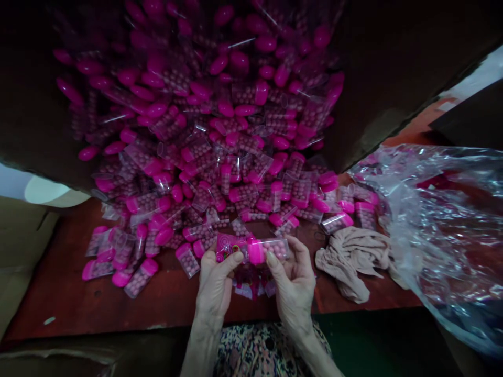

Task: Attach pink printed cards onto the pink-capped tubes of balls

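Observation:
My right hand (294, 277) is closed around a small clear plastic container (278, 247) of pale pink balls with a bright pink cap, held level just above the table. Between the thumb and fingers of my left hand (218, 277) is a pink printed label (228, 245) with small coloured pictures. Its right end meets the capped end of the container; whether it is stuck there I cannot tell. Beneath my hands lie several small pink and clear pieces (251, 288), partly hidden. Close beyond them, a large heap of similar pink-capped containers (220, 178) spreads toward me.
The heap spills from a large dark box (365, 104) onto the red-brown table (157, 303). A crumpled beige cloth (353, 256) lies right of my hands, beside a big clear plastic bag (451, 225). Several loose containers (121, 256) lie at left. Cardboard (23, 246) stands at the left edge.

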A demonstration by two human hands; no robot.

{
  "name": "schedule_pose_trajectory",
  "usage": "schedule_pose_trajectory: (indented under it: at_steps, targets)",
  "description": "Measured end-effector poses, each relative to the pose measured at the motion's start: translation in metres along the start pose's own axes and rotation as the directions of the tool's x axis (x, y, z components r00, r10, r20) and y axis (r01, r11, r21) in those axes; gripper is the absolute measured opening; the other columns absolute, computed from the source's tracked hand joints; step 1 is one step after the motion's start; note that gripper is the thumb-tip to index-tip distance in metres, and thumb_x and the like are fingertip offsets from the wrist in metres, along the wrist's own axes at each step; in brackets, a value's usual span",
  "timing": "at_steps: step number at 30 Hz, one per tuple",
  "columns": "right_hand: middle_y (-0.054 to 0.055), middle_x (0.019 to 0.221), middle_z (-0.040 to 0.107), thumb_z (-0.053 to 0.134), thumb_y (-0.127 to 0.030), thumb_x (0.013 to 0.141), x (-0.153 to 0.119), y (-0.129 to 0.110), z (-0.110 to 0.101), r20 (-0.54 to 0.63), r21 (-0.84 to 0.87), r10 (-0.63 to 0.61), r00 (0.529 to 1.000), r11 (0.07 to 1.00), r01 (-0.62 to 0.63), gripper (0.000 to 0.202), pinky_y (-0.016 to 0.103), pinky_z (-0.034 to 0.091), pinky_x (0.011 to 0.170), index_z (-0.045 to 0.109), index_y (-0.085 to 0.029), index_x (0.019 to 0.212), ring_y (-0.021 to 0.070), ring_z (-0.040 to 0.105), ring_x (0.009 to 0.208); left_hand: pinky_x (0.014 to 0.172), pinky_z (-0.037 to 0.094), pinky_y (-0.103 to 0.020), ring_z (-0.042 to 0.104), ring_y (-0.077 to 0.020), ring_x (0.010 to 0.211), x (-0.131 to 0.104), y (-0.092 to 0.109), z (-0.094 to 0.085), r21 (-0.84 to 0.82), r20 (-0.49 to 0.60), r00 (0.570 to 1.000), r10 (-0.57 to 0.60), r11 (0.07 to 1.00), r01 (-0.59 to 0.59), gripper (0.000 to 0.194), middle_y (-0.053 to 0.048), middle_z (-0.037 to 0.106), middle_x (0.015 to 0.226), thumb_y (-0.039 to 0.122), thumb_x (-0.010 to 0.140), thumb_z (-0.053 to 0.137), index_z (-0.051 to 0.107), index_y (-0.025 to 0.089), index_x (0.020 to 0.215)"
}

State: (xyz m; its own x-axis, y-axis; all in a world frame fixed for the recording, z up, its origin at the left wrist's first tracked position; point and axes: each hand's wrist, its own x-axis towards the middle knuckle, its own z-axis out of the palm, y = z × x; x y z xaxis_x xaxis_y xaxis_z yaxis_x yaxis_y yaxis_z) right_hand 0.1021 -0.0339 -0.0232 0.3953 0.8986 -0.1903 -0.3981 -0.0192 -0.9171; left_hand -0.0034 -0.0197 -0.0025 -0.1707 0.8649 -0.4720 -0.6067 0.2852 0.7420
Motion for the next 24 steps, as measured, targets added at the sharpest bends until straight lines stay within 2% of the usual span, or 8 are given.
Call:
schedule_pose_trajectory:
  at_steps: [4, 8, 14, 18, 22, 24]
  targets:
    - [-0.002, 0.08, 0.063, 0.073, -0.021, 0.068, 0.004, -0.01, -0.002, 0.121, 0.021, 0.074, 0.99, 0.997, -0.077, 0.038, 0.021, 0.053, 0.066, 0.053, -0.023, 0.1, 0.0104, 0.062, 0.069, 0.054, 0.047, -0.019, 0.056, -0.0087, 0.052, 0.003, 0.006, -0.012, 0.138, 0.039, 0.999, 0.038, 0.989, -0.043, 0.021, 0.001, 0.066, 0.061, 0.013, 0.055, 0.077, 0.065, 0.013, 0.072]
    - [-0.002, 0.081, 0.063, 0.075, -0.022, 0.065, 0.008, -0.018, -0.005, 0.267, -0.03, 0.157, 0.951, 0.987, -0.155, 0.036, 0.023, 0.054, 0.066, 0.055, -0.023, 0.095, 0.0123, 0.063, 0.072, 0.044, 0.046, -0.018, 0.054, -0.008, 0.044, 0.005, 0.014, -0.026, 0.286, 0.11, 0.994, 0.017, 0.957, -0.048, 0.019, 0.001, 0.066, 0.058, 0.016, 0.057, 0.076, 0.065, 0.013, 0.072]
    - [-0.001, 0.084, 0.061, 0.075, -0.019, 0.067, 0.01, -0.012, -0.009, 0.296, -0.027, 0.161, 0.942, 0.987, -0.16, 0.034, 0.021, 0.056, 0.057, 0.048, -0.023, 0.087, 0.0115, 0.062, 0.07, 0.046, 0.05, -0.019, 0.058, -0.0088, 0.045, 0.007, 0.012, -0.032, 0.364, 0.101, 0.994, 0.039, 0.929, -0.074, 0.014, 0.001, 0.068, 0.059, 0.019, 0.063, 0.074, 0.066, 0.014, 0.074]
    - [-0.003, 0.084, 0.059, 0.073, -0.02, 0.069, 0.013, -0.008, -0.013, 0.435, 0.05, 0.215, 0.874, 0.964, -0.262, 0.036, 0.019, 0.055, 0.05, 0.044, -0.023, 0.089, 0.0079, 0.061, 0.06, 0.043, 0.049, -0.018, 0.059, -0.0093, 0.044, 0.004, 0.014, -0.029, 0.346, 0.171, 0.985, -0.024, 0.938, -0.037, 0.015, 0.002, 0.067, 0.058, 0.018, 0.063, 0.074, 0.067, 0.015, 0.076]
    - [0.002, 0.096, 0.061, 0.072, -0.019, 0.07, 0.018, -0.016, -0.021, 0.545, -0.003, 0.262, 0.796, 0.951, -0.311, 0.036, 0.02, 0.056, 0.052, 0.043, -0.022, 0.091, 0.0098, 0.062, 0.067, 0.043, 0.05, -0.019, 0.06, -0.0102, 0.045, 0.001, 0.019, -0.029, 0.353, 0.251, 0.962, -0.108, 0.935, 0.013, 0.015, 0.001, 0.066, 0.058, 0.016, 0.062, 0.075, 0.066, 0.014, 0.075]
    - [0.004, 0.105, 0.06, 0.073, -0.017, 0.068, 0.02, -0.021, -0.024, 0.604, -0.025, 0.266, 0.752, 0.949, -0.315, 0.037, 0.019, 0.054, 0.048, 0.041, -0.022, 0.086, 0.0086, 0.062, 0.062, 0.043, 0.05, -0.019, 0.059, -0.0098, 0.043, 0.0, 0.021, -0.028, 0.355, 0.27, 0.953, -0.135, 0.934, 0.032, 0.013, 0.002, 0.065, 0.057, 0.016, 0.062, 0.074, 0.066, 0.014, 0.073]
